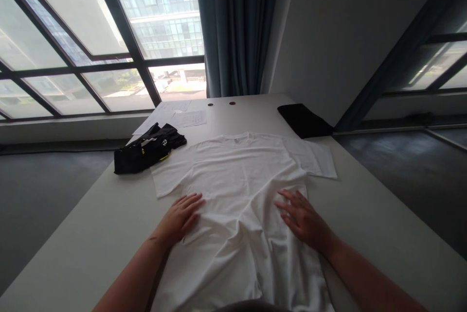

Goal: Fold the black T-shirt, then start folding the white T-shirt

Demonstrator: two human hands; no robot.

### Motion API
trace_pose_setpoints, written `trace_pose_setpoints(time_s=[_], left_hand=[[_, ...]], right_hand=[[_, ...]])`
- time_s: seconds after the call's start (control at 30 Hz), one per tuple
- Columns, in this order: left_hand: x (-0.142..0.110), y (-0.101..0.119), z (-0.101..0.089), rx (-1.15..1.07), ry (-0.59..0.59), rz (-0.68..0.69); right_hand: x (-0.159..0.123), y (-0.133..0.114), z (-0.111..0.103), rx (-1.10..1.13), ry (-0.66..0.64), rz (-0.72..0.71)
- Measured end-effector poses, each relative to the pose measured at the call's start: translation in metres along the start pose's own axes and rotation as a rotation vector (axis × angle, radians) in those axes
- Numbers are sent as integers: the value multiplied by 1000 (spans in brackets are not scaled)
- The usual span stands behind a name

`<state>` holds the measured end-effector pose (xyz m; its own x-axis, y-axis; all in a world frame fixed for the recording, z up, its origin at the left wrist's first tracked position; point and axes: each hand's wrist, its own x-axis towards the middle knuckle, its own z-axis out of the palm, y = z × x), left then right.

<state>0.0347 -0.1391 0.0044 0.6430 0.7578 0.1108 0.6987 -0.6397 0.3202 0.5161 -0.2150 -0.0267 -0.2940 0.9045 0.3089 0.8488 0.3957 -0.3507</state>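
On the white table (pixel 365 215) a white T-shirt (pixel 237 176) lies flat, collar far and hem near, while left hand (pixel 180 217) and right hand (pixel 302 219) press open-palmed on its middle, equally near.

We read this as office or meeting room in high-rise block. Long white desk (pixel 365 215) with two round cable holes (pixel 221 104) at far end. Printed sheets (pixel 184 116) lie far left on it. Tall dark-framed windows (pixel 91 54) on far left show glass tower opposite. Grey-blue curtain (pixel 233 25) hangs in far corner beside plain white wall (pixel 346 25). Dark grey carpet floor (pixel 40 195) on both sides.
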Motion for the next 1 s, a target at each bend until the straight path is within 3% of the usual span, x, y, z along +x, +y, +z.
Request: trace_pose_setpoints(time_s=[0.1,0.23,0.47,0.63,0.87,1.0], left_hand=[[-10,-1,1,-59,-30,10],[-26,-5,-6,-57,-42,-40],[-59,33,0,-32,-96,8],[-69,44,4,-29,-88,-95],[-81,55,-19,-113,-81,-137],[-92,73,-34,-102,-169,-259]], right_hand=[[-22,-19,-2,55,-13,24],[-38,-18,-19,74,-84,28],[-57,-15,-53,123,-118,42],[-64,-12,-62,74,-116,69],[-66,-16,-57,-32,-192,86],[-69,-22,-60,-106,-338,146]])
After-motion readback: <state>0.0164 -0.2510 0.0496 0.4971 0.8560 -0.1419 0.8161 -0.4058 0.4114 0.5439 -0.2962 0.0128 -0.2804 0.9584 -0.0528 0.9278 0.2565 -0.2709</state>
